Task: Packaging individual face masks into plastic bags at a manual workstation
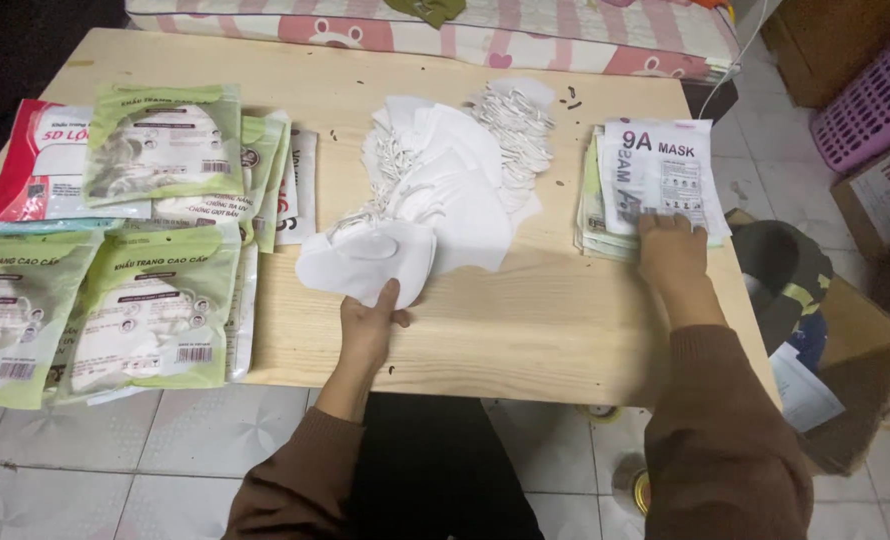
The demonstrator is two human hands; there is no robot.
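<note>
We sort masks and packets at the table [525, 330].
Our left hand [368, 330] pinches one white mask [365, 262] near the front edge; our right hand [670, 250] lies flat, fingers open, on one stack of packets [655, 175] by the right edge.

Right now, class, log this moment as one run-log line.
left hand: holds white mask | right hand: on empty pouch stack | green packs: table left

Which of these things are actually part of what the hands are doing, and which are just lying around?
In use:
left hand gripping a white folded face mask
heap of loose white masks
right hand on the stack of empty white printed pouches
filled green-edged mask packets

Lying about:
brown cardboard box
pink plastic basket
pink patterned mattress
</note>
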